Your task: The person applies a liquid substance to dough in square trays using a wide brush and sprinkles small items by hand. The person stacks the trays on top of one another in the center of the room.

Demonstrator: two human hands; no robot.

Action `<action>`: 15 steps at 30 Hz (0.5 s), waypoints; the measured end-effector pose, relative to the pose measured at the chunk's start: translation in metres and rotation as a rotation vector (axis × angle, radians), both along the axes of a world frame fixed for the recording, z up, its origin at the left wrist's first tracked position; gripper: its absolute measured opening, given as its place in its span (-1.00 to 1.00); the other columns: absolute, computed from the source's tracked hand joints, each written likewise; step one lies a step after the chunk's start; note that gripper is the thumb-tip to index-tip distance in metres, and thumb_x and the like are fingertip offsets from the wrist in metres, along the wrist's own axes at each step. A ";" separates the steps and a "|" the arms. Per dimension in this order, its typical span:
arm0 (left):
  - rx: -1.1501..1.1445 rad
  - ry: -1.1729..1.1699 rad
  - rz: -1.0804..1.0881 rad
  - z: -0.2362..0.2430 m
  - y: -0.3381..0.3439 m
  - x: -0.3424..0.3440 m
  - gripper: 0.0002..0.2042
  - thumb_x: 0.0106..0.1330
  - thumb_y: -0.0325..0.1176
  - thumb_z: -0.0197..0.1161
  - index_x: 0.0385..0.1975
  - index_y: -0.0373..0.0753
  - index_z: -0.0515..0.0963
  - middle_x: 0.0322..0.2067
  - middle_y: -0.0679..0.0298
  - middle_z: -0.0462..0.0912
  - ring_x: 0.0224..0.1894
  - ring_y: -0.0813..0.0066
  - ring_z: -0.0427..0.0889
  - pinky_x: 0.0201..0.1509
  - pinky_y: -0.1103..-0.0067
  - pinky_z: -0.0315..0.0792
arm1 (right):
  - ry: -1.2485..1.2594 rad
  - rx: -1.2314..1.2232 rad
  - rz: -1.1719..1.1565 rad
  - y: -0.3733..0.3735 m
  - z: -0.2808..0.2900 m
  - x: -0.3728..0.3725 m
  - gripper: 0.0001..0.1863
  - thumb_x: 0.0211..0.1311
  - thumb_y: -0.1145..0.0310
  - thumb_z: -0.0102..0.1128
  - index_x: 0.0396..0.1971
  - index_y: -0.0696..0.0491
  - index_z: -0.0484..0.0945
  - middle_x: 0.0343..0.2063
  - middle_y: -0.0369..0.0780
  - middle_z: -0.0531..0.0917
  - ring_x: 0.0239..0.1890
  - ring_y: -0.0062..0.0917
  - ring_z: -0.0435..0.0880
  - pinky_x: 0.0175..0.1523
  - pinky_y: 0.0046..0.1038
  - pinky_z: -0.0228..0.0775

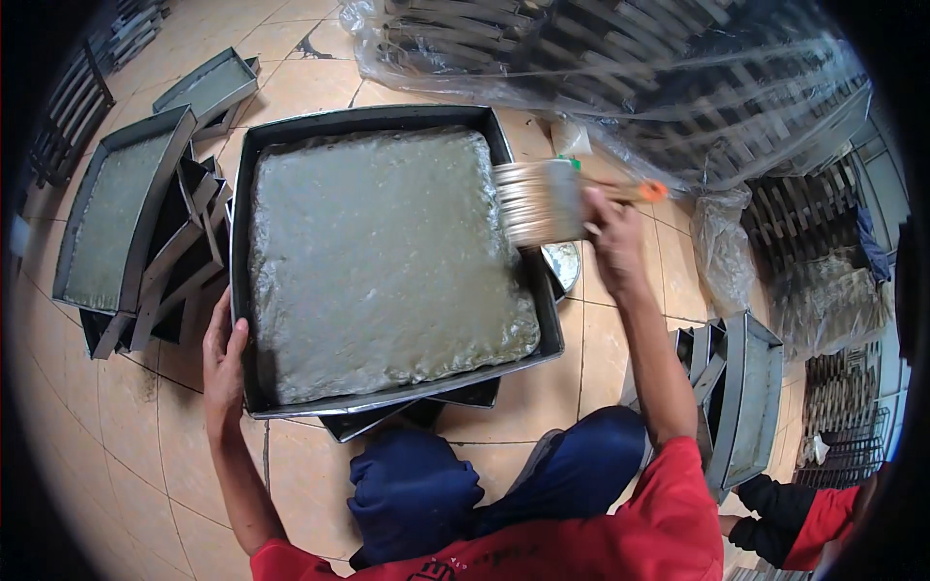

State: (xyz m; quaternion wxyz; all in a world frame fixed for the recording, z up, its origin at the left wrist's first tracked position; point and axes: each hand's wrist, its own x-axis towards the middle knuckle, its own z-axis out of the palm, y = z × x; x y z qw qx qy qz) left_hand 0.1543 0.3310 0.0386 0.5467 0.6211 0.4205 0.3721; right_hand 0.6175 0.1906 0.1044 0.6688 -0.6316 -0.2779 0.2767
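A large, deep square metal pan (528, 324) is in front of me, spread almost to its walls with a wet, grey-green, batter-like mass (378, 261). My left hand (225, 356) grips the pan's left wall, its thumb at the rim and its fingers outside. In my right hand (612, 232) is a wide brush (542, 201) with pale bristles and an orange-tipped handle, somewhat blurred by motion. The bristles are over the pan's right wall; whether they touch it I cannot tell. Beneath the pan the dark corners of other pans (470, 395) stick out.
Stacked filled pans (126, 213) stand on the left, another (208, 87) behind them. More pans (751, 407) are at the right. A round container (562, 266) sits partly behind the pan. Plastic sheeting (620, 87) covers racks at the back. Another person's sleeve (823, 528) shows lower right.
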 end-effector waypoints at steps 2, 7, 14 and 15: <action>0.022 -0.011 0.044 -0.014 0.005 -0.002 -0.53 0.50 -0.33 0.00 0.35 -0.38 0.27 0.31 0.16 0.37 0.35 0.43 0.30 0.44 0.54 0.06 | -0.215 -0.015 0.267 0.038 0.011 -0.078 -0.71 0.29 0.24 0.32 -0.12 0.08 0.54 -0.26 -0.29 0.66 -0.24 -0.66 0.62 -0.21 -0.54 0.50; 0.022 -0.046 0.001 -0.015 0.004 -0.005 -0.54 0.50 -0.37 -0.03 0.37 -0.34 0.25 0.31 0.12 0.37 0.36 0.36 0.30 0.43 0.51 0.09 | -0.401 0.016 0.526 0.102 -0.043 -0.147 -0.66 0.19 0.16 0.37 -0.21 0.13 0.64 -0.38 -0.21 0.72 -0.31 -0.56 0.67 -0.15 -0.43 0.51; -0.028 0.055 0.232 0.011 -0.013 -0.088 -0.49 0.51 -0.12 -0.04 0.40 -0.11 0.22 0.34 0.17 0.33 0.40 0.26 0.27 0.37 0.27 0.25 | -1.083 -0.101 -0.025 0.179 -0.012 -0.063 -0.72 0.16 0.30 0.31 -0.13 0.04 0.61 -0.40 -0.08 0.71 -0.34 -0.23 0.72 -0.24 -0.23 0.53; -0.027 0.021 0.210 0.008 -0.006 -0.074 -0.50 0.51 -0.13 -0.04 0.40 -0.12 0.23 0.34 0.16 0.33 0.40 0.25 0.28 0.37 0.28 0.26 | -1.156 -0.038 0.043 0.199 -0.017 -0.098 -0.66 0.15 0.36 0.31 -0.04 -0.01 0.58 -0.35 -0.11 0.71 -0.30 -0.22 0.71 -0.20 -0.21 0.53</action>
